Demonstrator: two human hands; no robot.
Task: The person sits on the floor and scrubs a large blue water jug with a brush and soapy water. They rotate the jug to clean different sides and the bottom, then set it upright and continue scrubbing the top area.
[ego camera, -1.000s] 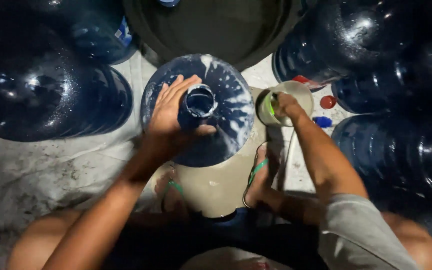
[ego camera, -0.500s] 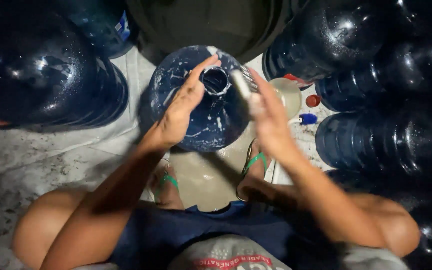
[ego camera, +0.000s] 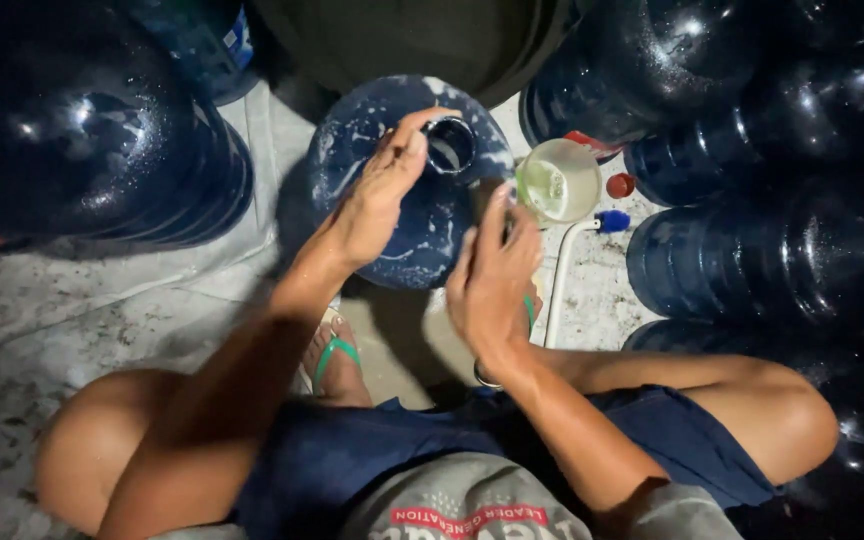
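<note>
Blue water jug stands upright between my feet, its round shoulder streaked with white suds and its open neck facing up at me. My left hand lies on that shoulder with the fingers half open, fingertips touching the rim of the neck rather than clamped around it. My right hand hovers just beside the jug on its right, fingers loosely curled and pointing up; I cannot tell whether it holds anything.

Just past my right fingertips sits a small clear cup with pale greenish liquid in it. A white pipe with a blue end lies on the ground beside it, near a small red cap.

I am crouched low on a wet, pale concrete floor, in green flip-flops. Dark blue jugs crowd both sides, a large one at my left and several stacked at my right. A dark round tub stands behind the soapy jug. Lighting is dim.
</note>
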